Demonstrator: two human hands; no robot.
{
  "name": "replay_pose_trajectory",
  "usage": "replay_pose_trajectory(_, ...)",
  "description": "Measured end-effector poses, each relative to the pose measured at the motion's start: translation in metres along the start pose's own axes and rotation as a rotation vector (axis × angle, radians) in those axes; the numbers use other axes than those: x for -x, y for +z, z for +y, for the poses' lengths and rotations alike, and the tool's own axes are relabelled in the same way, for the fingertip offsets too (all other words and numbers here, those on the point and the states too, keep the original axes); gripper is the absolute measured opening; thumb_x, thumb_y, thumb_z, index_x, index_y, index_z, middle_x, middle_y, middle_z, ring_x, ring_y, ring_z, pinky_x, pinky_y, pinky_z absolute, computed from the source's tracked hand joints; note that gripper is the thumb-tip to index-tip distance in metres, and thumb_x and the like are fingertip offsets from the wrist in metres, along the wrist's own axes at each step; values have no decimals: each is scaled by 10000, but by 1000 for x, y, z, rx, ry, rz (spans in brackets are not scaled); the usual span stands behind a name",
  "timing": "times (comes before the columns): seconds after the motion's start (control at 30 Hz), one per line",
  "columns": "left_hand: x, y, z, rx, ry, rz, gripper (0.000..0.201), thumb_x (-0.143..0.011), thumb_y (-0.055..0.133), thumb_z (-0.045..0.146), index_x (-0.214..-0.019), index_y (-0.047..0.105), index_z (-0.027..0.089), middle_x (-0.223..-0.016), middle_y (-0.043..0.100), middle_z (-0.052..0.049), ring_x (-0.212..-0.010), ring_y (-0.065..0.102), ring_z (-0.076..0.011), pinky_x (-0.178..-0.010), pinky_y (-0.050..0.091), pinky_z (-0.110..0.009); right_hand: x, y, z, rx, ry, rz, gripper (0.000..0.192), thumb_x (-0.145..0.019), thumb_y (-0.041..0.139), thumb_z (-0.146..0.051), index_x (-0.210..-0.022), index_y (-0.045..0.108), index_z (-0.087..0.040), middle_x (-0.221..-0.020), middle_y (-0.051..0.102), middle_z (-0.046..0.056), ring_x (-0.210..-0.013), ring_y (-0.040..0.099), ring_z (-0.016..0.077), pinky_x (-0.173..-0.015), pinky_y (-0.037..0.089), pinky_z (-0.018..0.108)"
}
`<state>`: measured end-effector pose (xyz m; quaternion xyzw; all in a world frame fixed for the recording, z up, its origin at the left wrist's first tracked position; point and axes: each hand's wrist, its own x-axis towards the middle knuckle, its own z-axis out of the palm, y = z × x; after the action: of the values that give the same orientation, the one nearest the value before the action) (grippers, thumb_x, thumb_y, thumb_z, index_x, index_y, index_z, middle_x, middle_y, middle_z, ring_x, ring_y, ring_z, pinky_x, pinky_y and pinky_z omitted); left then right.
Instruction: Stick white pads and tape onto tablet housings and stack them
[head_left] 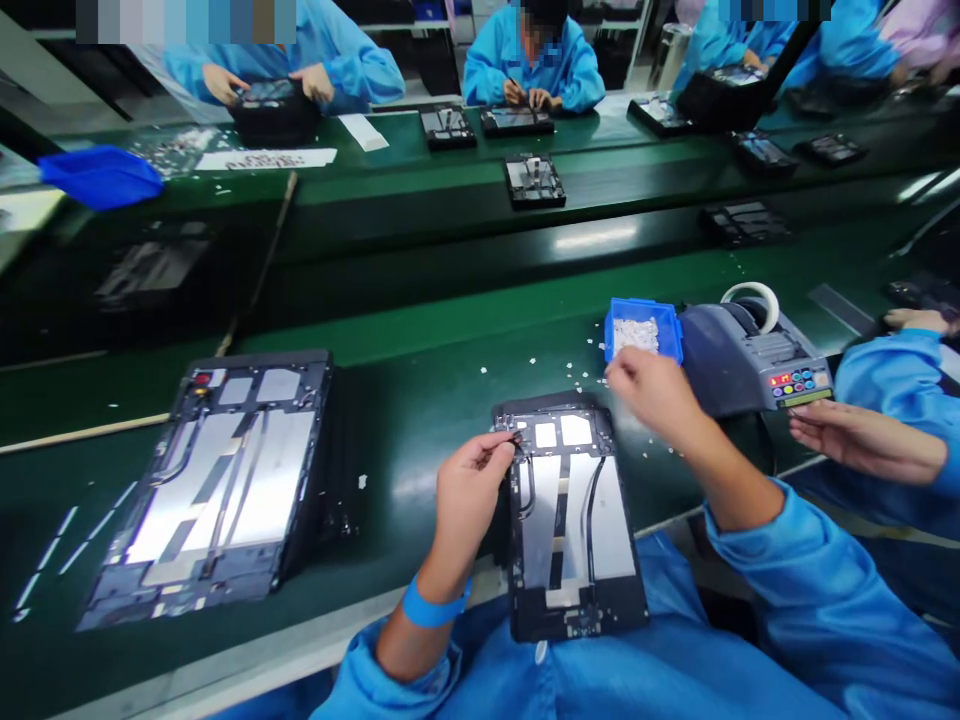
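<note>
Two hands work our dark opened tablet chassis: left hand pinching its corner to steady it, right hand half-curled near the small blue plastic parts tray

Camera: one, worn on the person's head.
Facing: forward and down, across the green bench.
Nearness: close above both hands.

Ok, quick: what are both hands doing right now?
Left hand: fingers pinched at the tablet frame top-left corner.
Right hand: closed, beside the blue tray.
</note>
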<state>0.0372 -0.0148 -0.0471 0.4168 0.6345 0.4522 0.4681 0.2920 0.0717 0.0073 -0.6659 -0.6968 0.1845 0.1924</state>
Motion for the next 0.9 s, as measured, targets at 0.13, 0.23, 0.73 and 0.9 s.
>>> replay_pose_trajectory(0.13, 5, -12, 6, -144, 114, -66, 249, -869, 661, 350, -1001, 823, 214, -1027, 824, -85, -923, 765, -244, -817, 595, -342, 27, 34, -53, -198, -184, -293, 232, -954, 585, -279, -799, 741, -204, -789, 751, 18, -695, 636, 148, -624, 366, 248)
replay_pose_trajectory(0.23, 2, -25, 5, -311, 225, -42, 244, -906, 624, 327, -1019, 822, 241, -1035, 823, -69, -919, 759, -247, -801, 583, -338, 26, 52, -69, -128, -127, -339, 326, -971, 594, -342, -712, 732, -201, -680, 717, 14, -615, 599, 142, -575, 324, 259)
replay_pose_trajectory(0.73, -28, -32, -3, -766, 768, -160, 307, -1002, 511, 229, -1165, 772, 229, -1103, 793, -98, -968, 702, -265, -884, 509, -394, 9, 67, -72, 85, -74, -326, 273, -854, 659, -263, -586, 679, -212, -566, 633, -2, -555, 547, 136, -539, 293, 256)
replay_pose_trajectory(0.9, -29, -30, -3, -810, 812, -187, 302, -992, 548, 204, -1191, 768, 262, -1129, 779, -88, -970, 679, -258, -865, 499, -378, 5, 69, -74, 130, -92, -338, 272, -841, 649, -293, -579, 666, -223, -578, 638, 13, -575, 548, 161, -540, 277, 281)
